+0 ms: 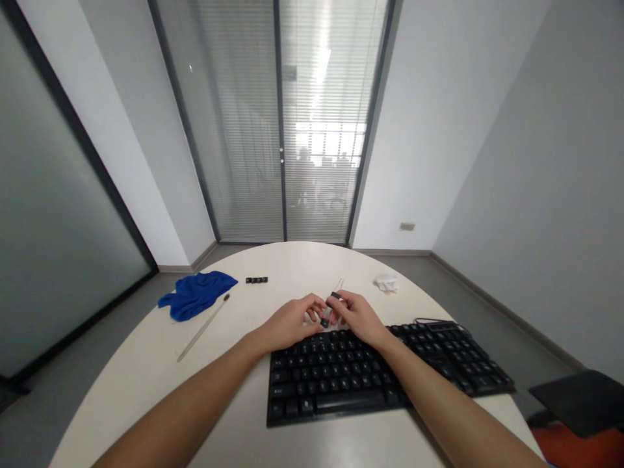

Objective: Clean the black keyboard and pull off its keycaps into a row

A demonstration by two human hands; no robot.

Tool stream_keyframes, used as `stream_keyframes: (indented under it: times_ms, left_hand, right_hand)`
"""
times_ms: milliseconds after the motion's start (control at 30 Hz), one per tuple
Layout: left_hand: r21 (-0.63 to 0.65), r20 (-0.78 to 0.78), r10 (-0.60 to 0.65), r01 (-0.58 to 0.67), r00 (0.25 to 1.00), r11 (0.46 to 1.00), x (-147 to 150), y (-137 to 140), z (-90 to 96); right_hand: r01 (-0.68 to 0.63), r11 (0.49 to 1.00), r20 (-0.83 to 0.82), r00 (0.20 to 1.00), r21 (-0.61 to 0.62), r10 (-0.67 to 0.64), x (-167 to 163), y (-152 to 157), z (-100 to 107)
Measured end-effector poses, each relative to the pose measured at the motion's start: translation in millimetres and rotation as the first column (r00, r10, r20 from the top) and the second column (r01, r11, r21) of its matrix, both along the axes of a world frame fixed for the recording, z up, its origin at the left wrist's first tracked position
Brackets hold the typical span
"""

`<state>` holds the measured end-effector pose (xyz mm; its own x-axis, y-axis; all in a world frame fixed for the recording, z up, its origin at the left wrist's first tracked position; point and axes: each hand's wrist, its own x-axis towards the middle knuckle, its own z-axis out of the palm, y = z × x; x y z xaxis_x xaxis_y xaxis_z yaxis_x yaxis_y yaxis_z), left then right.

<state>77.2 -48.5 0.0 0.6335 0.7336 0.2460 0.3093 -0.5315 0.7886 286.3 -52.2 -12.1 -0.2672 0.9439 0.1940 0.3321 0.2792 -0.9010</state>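
My left hand (pixel 292 320) is closed in a pinch over the back edge of the black keyboard (pixel 351 400), with a small black keycap (pixel 324 322) at its fingertips. Close beside it, my right hand (pixel 359 316) grips a small tool (pixel 335 295) that has a dark piece and thin pale prongs pointing away from me. The fingers hide part of this tool, so its exact kind is unclear. Both hands hover around the keyboard's top row, their fingertips nearly meeting.
Left on the round cream table (pixel 234 403) lie a crumpled blue cloth (pixel 199 294), a thin brush (pixel 203 328) and a row of several black keycaps (pixel 257 280). Crumpled white tissue (pixel 387 282) sits at the right. A chair (pixel 582 403) stands past the right edge.
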Motion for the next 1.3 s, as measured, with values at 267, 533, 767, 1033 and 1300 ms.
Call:
stream_keyframes:
  times_ms: [267, 533, 767, 1033, 1300]
  left_hand:
    - [0.368, -0.289, 0.084, 0.03, 0.954, 0.929, 0.0, -8.9, 8.6]
    - [0.553, -0.365, 0.166, 0.07, 0.916, 0.83, 2.9, -14.8, 9.9]
    - [0.508, -0.267, 0.068, 0.08, 0.961, 0.858, 4.8, -15.6, 10.0]
    - [0.53, -0.061, 0.273, -0.2, 0.96, 0.824, -6.0, 3.7, 31.2]
    - [0.498, 0.186, 0.559, -0.568, 0.808, 0.655, -34.8, 60.7, 60.6]
  right_hand:
    - [-0.007, 1.0, 0.011, 1.0, -0.012, 0.007, -0.2, 1.6, -1.8]
    - [0.05, 0.998, 0.001, 0.999, 0.025, -0.05, 1.0, 3.4, -3.9]
    - [0.12, 0.991, 0.09, 0.988, 0.053, -0.124, -1.4, 2.4, -3.8]
    - [0.085, 0.996, 0.097, 0.992, -0.019, -0.083, -4.0, 1.6, -5.4]
    - [0.065, 0.998, 0.155, 0.986, -0.004, -0.064, -4.3, 3.5, -6.2]
